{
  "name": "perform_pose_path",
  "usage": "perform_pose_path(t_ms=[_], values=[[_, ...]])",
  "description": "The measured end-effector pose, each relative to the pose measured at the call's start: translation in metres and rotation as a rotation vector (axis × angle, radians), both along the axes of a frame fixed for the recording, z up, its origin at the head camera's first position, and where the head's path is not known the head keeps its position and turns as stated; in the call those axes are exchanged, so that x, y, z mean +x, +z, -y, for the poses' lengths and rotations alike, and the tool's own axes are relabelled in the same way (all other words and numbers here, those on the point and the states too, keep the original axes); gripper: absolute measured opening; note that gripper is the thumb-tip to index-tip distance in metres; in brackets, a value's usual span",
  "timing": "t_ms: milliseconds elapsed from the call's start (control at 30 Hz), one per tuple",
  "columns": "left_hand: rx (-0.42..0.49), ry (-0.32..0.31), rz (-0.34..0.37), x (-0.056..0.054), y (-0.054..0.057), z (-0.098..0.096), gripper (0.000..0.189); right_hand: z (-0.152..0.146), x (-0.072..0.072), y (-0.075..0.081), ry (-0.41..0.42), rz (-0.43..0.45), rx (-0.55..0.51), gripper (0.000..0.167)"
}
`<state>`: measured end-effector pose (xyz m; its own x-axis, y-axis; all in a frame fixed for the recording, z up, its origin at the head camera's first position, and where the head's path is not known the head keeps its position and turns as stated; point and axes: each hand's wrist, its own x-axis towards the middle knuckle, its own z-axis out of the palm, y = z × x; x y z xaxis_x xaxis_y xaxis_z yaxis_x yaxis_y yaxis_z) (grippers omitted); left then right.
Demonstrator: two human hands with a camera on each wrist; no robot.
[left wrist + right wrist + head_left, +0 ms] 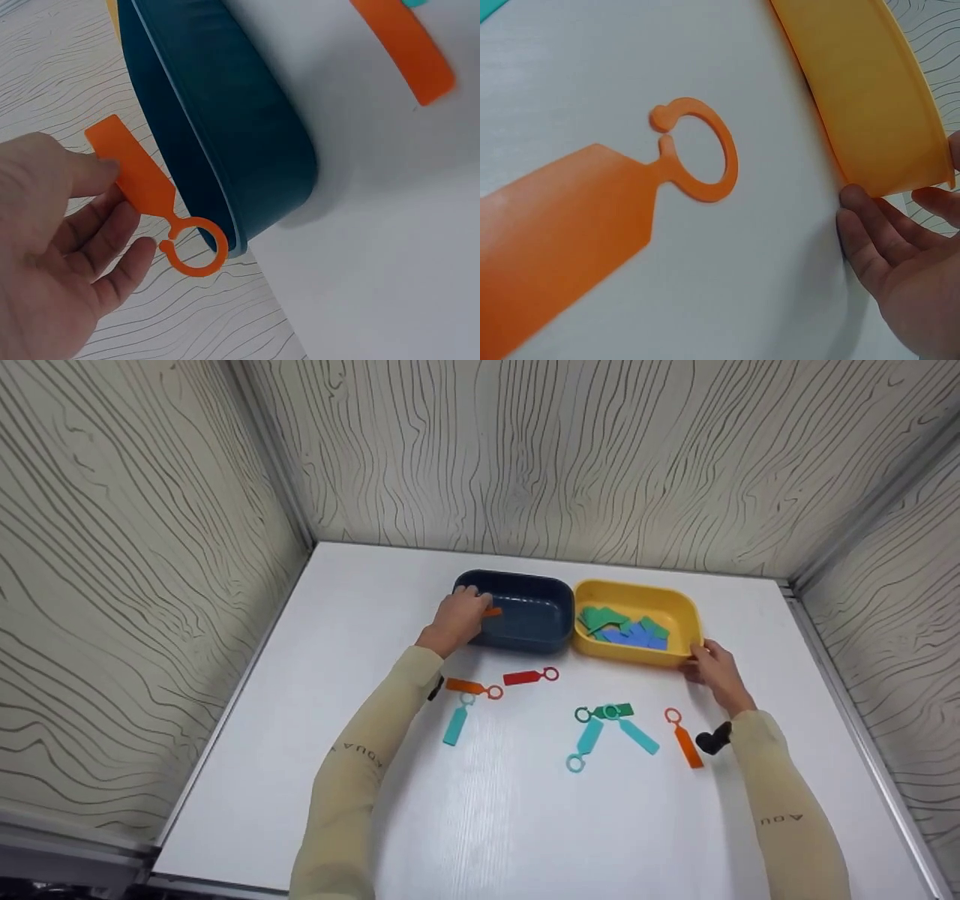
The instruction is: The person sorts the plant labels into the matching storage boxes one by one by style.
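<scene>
Between thumb and fingers, my left hand [459, 619] pinches an orange ring tag [139, 172] over the left end of a dark blue bin [517, 641]. The tag's open ring hangs near the bin's rim in the left wrist view. At the right front corner of a yellow bin [630, 655], my right hand [720, 671] grips the wall, with fingers low on the corner and the thumb up at the rim. Inside the yellow bin lie green pieces [600, 619] and blue pieces [637, 636]. Another orange ring tag [577, 202] lies just in front of the right hand.
On the white table [510, 810] are a red ring tag [522, 678], an orange one [466, 686] touching a turquoise one [454, 726], and a dark green one [619, 710] overlapped by turquoise tags [637, 735]. Patterned panels [525, 457] stand behind and at both sides.
</scene>
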<state>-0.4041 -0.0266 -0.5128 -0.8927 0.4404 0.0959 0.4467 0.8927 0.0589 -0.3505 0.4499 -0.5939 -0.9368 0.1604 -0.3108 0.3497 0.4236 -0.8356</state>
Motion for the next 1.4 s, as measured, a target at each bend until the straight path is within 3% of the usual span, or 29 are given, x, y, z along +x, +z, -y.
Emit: perform_pose_path(t_ms=[333,633,933,1400], values=[[0.033,0.02,-0.026,-0.006,-0.006,-0.014,0.031,0.001,0.0,0.0,0.009,0.009,0.014,0.071],[0.064,0.034,-0.024,-0.006,-0.014,-0.015,0.026,0.001,0.0,0.001,0.008,0.019,0.005,0.071],[0.145,-0.029,-0.015,0.007,-0.023,-0.01,0.02,0.002,0.0,0.001,0.011,0.027,-0.008,0.071],[0.106,-0.127,0.096,0.025,-0.037,-0.006,0.019,0.003,0.0,0.0,-0.023,0.031,0.014,0.07]])
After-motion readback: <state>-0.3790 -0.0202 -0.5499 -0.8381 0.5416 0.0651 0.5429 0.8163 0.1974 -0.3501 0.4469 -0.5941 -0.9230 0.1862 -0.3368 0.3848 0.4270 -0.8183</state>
